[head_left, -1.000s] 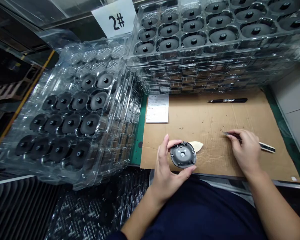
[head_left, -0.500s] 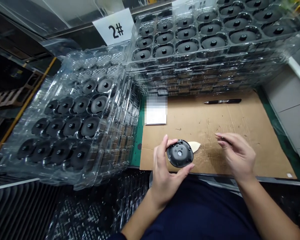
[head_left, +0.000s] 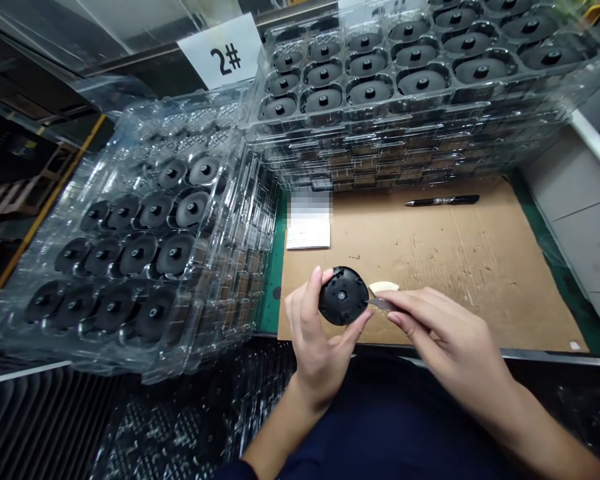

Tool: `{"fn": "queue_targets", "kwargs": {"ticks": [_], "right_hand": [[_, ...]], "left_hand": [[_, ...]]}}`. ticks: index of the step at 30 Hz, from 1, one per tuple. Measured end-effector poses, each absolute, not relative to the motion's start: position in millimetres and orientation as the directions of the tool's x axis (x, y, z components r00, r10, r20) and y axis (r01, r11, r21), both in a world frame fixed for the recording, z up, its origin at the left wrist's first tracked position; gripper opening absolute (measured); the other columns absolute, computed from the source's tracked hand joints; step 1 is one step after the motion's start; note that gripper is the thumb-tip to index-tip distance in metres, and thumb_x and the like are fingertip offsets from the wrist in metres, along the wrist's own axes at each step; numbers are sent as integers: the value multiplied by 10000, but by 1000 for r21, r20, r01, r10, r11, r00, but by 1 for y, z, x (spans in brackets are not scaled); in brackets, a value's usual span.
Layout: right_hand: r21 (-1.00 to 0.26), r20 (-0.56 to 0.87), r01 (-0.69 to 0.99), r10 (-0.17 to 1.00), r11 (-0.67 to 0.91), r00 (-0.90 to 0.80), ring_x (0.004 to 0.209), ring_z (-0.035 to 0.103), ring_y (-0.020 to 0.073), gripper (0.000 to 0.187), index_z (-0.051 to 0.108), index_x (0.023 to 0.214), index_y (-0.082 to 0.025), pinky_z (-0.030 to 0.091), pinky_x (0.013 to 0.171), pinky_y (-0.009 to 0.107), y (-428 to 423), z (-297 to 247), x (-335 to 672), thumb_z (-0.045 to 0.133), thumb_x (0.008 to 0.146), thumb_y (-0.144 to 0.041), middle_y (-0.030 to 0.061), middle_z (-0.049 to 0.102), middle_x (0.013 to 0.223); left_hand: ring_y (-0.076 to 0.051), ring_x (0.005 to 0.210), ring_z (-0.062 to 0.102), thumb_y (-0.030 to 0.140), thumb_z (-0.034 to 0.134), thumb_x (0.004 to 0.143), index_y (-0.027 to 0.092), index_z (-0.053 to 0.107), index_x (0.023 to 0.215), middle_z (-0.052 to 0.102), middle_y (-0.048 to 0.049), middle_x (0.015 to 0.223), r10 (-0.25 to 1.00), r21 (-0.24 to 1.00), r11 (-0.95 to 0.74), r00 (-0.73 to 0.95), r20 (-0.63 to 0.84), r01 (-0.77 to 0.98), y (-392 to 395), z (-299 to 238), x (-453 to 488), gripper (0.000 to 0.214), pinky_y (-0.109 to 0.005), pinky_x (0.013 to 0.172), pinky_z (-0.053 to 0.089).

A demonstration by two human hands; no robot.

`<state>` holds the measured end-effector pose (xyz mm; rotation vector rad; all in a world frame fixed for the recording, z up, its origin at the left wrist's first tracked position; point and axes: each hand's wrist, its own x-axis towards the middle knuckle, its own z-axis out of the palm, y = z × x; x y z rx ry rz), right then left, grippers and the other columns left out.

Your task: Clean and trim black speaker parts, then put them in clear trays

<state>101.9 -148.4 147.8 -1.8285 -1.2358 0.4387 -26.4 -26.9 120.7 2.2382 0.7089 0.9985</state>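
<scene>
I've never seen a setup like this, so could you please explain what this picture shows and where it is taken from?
This view comes from a camera worn on a person's head, looking down at their hands. The left hand holds a round black part, and the right hand holds a small pointed knife, its tip close to that part's edge. The cardboard sheet beneath carries a pen, a paper slip and a cream scrap. Stacked clear plastic trays nearby hold similar black parts.

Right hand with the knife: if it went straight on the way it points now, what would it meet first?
The black disc in the left hand: the knife blade in the right hand points at its rim, nearly or just touching; depth is unclear.
</scene>
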Motion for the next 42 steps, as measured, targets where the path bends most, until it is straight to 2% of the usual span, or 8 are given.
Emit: {"fn": "queue_targets", "kwargs": {"ticks": [7, 15, 20, 24, 30, 36, 39, 42], "right_hand": [[-723, 254, 673, 847, -154, 467, 906, 594, 95, 243, 616, 1090, -176, 447, 836, 218, -145, 147, 96, 565, 855, -138, 9, 670, 1005], [-683, 251, 710, 857, -173, 449, 923, 591, 118, 250, 605, 1108, -181, 447, 849, 252, -145, 145, 96, 553, 865, -154, 9, 664, 1010], [-723, 166, 681, 926, -119, 338, 844, 588, 80, 255, 604, 1106, -234, 449, 787, 204, -150, 150, 102, 540, 872, -157, -33, 663, 962], [-716, 184, 669, 870, -200, 457, 898, 594, 75, 244, 605, 1095, -236, 435, 820, 181, -157, 147, 110, 562, 862, -179, -33, 662, 998], [-641, 97, 671, 828, -373, 553, 933, 602, 106, 204, 625, 1058, -269, 466, 811, 209, -167, 106, 132, 522, 884, -294, -35, 660, 1013], [-513, 74, 688, 772, -513, 631, 945, 573, 270, 309, 641, 1094, -161, 468, 821, 446, -179, 48, 157, 465, 880, -296, 115, 629, 1000], [-500, 113, 702, 765, -507, 634, 1050, 528, 294, 393, 541, 1251, -190, 424, 889, 505, -179, 52, 151, 462, 876, -278, 131, 567, 1154], [-627, 200, 701, 799, -340, 566, 1179, 463, 233, 469, 421, 1346, -264, 415, 965, 406, -175, 79, 134, 486, 882, -274, 83, 459, 1320]], "left_hand": [[-244, 1035, 531, 202, 825, 570, 192, 243, 1410, 560, -120, 1149, 571, 529, -808, 563, 597, 259, -23, 120, -25, 1023, -427, 932, 436], [-239, 1017, 538, 205, 822, 575, 180, 246, 1409, 566, -119, 1138, 546, 490, -830, 565, 619, 266, -22, 121, -25, 1014, -417, 908, 446], [-243, 1034, 528, 167, 806, 592, 155, 257, 1405, 556, -134, 1151, 546, 519, -822, 587, 598, 235, -23, 121, -27, 981, -410, 926, 426], [-238, 1021, 533, 176, 828, 563, 147, 259, 1403, 568, -133, 1128, 542, 505, -827, 588, 601, 247, -24, 120, -26, 1015, -403, 921, 436], [-245, 1054, 533, 168, 821, 575, 192, 226, 1415, 544, -125, 1154, 601, 620, -755, 604, 524, 213, -27, 118, -26, 1029, -436, 958, 441], [-251, 1098, 517, 141, 813, 580, 200, 222, 1416, 531, -129, 1182, 639, 698, -689, 618, 459, 194, -31, 119, -27, 1026, -450, 1012, 402], [-251, 1122, 510, 140, 802, 596, 223, 225, 1414, 527, -122, 1197, 669, 748, -635, 620, 410, 191, -34, 122, -27, 1005, -446, 1025, 389], [-245, 1153, 504, 183, 766, 657, 264, 253, 1399, 523, -107, 1218, 722, 881, -439, 654, 227, 179, -40, 125, -23, 906, -427, 1023, 398]]}}
